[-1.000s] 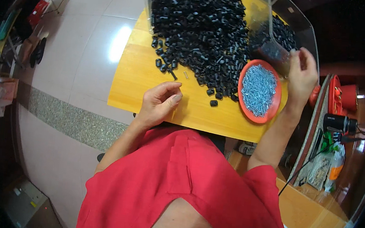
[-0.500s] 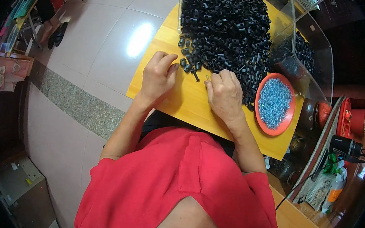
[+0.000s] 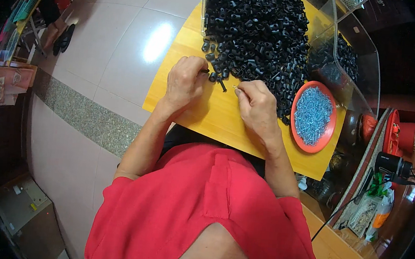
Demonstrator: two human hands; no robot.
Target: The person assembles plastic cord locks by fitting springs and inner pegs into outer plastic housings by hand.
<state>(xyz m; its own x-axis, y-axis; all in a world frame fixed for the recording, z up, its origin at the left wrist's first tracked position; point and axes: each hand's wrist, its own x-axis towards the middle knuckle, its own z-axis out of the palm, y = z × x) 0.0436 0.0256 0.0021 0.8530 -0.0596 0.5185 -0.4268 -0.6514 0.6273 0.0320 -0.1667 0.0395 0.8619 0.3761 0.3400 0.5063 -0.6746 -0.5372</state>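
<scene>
My left hand (image 3: 184,82) is closed at the near left of the yellow tabletop (image 3: 213,117), its thumb and fingertips round a small black plastic piece (image 3: 205,71), mostly covered. Across from it my right hand (image 3: 258,104) pinches a small shiny screw-like piece (image 3: 235,87) at its fingertips. Between the hands lies a thin black peg-like part (image 3: 222,85), apart from both. Just beyond spreads a big heap of small black tubular plastic parts (image 3: 255,32). Beside my right hand stands a red plate (image 3: 335,122) full of small shiny bluish-silver pieces (image 3: 312,116).
A clear plastic bin (image 3: 371,60) with more black parts stands at the far right. To the right is a shelf with a black device (image 3: 393,165) and a cable. At the far left another person's foot in a dark sandal (image 3: 65,39) shows near a table.
My left hand has moved slightly up and right and closed on a black plastic piece that lay by its fingertips. My right hand stays almost in place, still pinching the small shiny piece.
</scene>
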